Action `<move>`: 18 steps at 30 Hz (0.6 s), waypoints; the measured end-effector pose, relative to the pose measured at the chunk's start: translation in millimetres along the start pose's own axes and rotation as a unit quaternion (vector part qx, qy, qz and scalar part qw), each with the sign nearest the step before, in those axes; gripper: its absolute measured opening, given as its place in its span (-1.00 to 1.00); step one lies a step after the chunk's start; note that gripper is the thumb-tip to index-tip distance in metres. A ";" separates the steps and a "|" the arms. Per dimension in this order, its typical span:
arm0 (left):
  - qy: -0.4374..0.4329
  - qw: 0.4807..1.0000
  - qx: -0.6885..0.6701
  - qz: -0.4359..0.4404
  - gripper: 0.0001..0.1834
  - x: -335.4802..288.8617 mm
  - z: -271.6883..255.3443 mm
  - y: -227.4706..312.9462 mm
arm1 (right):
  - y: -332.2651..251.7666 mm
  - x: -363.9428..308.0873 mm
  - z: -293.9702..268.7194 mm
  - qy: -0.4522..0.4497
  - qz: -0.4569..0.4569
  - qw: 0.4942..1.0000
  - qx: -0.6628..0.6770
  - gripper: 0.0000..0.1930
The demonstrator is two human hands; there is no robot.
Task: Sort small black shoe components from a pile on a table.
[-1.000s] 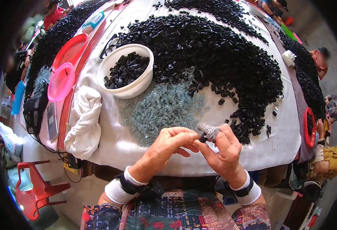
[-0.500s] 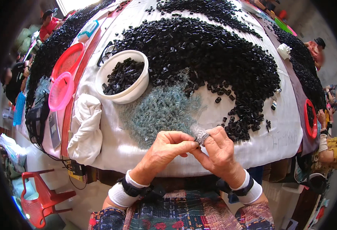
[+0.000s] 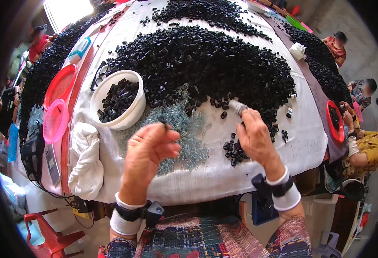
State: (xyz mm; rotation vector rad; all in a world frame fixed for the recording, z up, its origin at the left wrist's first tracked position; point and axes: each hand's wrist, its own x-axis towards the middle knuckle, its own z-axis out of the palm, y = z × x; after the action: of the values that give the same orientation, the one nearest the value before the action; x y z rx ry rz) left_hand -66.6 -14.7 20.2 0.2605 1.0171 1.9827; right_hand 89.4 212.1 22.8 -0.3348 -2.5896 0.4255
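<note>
My left hand [image 3: 147, 145] is raised over the pile of pale blue-grey coil springs [image 3: 178, 142], to the right of a white bowl [image 3: 133, 119] of black plastic parts. Its thumb and index finger pinch a small dark piece [image 3: 163, 121], apparently a black plastic part; motion blurs the details. My right hand [image 3: 257, 135] is palm down at the near edge of the heap of black plastic parts [image 3: 206, 60]. A grey-white wrap [image 3: 237, 107] covers its stretched index fingertip, and the other fingers bend loosely beneath. A small cluster of parts [image 3: 234, 151] lies beside that hand.
On the left are a folded white cloth [image 3: 86, 161], pink basket [image 3: 55, 121], red tray [image 3: 59, 88], glasses [image 3: 99, 75] and a phone [image 3: 52, 163]. Co-workers sit at both sides; a red basket [image 3: 335, 121] stands on the right. A red chair [image 3: 51, 234] stands lower left.
My hands were together over the front of the spring pile. They have parted: the left moved left with the dark piece, the right reached forward to the black parts. The whole view shifted slightly.
</note>
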 end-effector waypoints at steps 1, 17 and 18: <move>0.013 0.999 -0.029 0.011 -0.78 6.4 -4.0 8.7 | 17.0 3.2 4.4 -0.012 -0.006 0.999 -0.039 -0.63; 0.072 0.988 -0.102 0.086 -0.60 28.7 -42.8 49.4 | 13.6 -20.3 2.5 -0.184 -0.060 0.980 0.036 -0.62; 0.043 0.991 -0.103 0.072 -0.61 23.9 -45.4 46.6 | 8.5 -20.6 -0.4 -0.146 -0.051 0.985 0.076 -0.67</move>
State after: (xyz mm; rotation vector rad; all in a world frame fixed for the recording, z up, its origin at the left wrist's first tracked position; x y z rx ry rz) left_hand -132.8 -35.0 20.9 0.1389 0.8573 2.2277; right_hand 108.5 213.6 11.3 -0.0918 -2.8183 0.6746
